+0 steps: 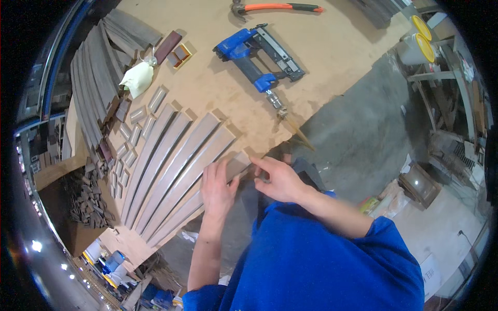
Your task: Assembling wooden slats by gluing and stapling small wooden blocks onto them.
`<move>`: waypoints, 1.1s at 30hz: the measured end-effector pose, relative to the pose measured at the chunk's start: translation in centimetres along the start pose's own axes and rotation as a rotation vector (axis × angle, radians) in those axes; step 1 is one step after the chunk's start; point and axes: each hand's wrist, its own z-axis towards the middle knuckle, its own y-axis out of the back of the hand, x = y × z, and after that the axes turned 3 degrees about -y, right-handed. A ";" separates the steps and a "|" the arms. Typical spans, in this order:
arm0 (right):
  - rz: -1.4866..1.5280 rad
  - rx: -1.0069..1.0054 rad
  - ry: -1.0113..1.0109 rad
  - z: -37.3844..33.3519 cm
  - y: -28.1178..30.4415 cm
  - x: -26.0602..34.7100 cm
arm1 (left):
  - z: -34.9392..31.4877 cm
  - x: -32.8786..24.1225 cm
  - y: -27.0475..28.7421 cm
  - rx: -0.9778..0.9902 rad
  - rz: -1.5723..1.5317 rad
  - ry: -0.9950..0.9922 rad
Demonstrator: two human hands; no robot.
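A long greyish wooden strip lies at the near edge of the table, rightmost in a fan of strips. My left hand grips it near its far end, fingers over the top and thumb at the near side. The index fingertip of my right hand touches that strip's end; its thumb is apart from the index finger, and nothing shows between them. Several similar long strips with shiny edges spread out to the left. Beyond my hands lies a blue nail gun with a hose fitting.
A claw hammer with an orange handle lies at the far edge. Short wooden pieces, stacked dark strips and a pale bag are on the left. A cardboard box holds small offcuts. White buckets stand at the far right.
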 end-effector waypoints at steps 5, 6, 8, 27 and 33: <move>-0.082 0.068 0.039 1.2 2.2 0.2 | 0.1 0.0 0.0 -0.016 0.007 -0.031; -0.149 0.024 0.040 2.7 3.2 0.3 | 0.1 0.0 0.0 -0.029 0.015 -0.053; -0.183 -0.146 0.077 6.3 5.3 2.0 | -0.2 0.2 0.1 -0.044 0.022 -0.039; 0.110 -0.365 0.027 11.7 13.3 10.2 | -1.5 1.9 -1.1 -0.107 -0.019 -0.058; 0.452 0.279 -0.214 3.2 12.9 12.4 | -1.3 1.7 -0.6 -0.042 -0.057 -0.050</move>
